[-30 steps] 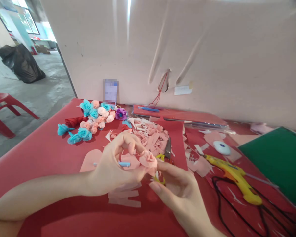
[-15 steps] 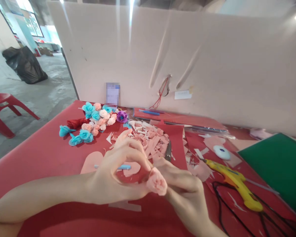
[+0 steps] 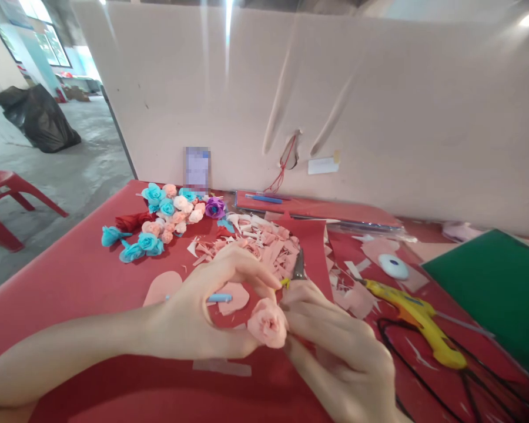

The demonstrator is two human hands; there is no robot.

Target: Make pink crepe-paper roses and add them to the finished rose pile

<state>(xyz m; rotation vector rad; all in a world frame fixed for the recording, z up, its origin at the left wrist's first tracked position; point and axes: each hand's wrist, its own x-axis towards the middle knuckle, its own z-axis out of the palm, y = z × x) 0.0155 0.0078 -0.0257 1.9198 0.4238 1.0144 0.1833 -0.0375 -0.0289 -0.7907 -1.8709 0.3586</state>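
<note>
The left hand [image 3: 191, 323], fingers curved, and the right hand [image 3: 355, 348], fingers narrowed, hold a pink paper rose [image 3: 267, 323] left of a yellow glue gun [image 3: 432, 332].

Bare slender-fingered left hand [image 3: 198, 317], slim uncovered left forearm [image 3: 83, 346], bare right hand [image 3: 341, 343]

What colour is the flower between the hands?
The flower is pale pink; the head view shows it best.
</note>
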